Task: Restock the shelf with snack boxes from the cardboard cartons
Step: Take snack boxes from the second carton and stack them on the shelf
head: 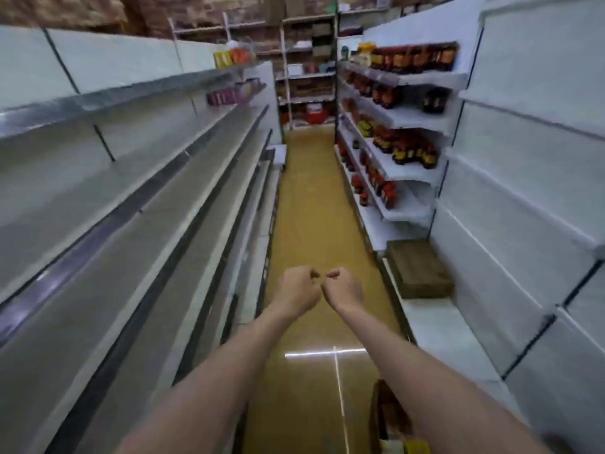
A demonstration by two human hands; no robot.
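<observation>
Both my arms stretch forward over the aisle floor. My left hand [296, 288] and my right hand [343, 288] are curled into fists side by side, almost touching, with nothing in them. A closed brown cardboard carton [417, 268] lies on the lowest right-hand shelf, to the right of my right hand and a little beyond it. An open carton [389, 417] with something yellow inside shows partly under my right forearm at the bottom. The long grey shelves [131, 204] on the left are bare along most of their length, with a few pink and yellow snack boxes [229, 93] at their far end.
A narrow aisle with a yellow-brown floor [311, 198] runs ahead between the two shelf rows. Dark bottles with red labels [402, 149] fill the far right shelves. White bare shelves [523, 208] stand near right. More racks with goods close the aisle's far end [307, 77].
</observation>
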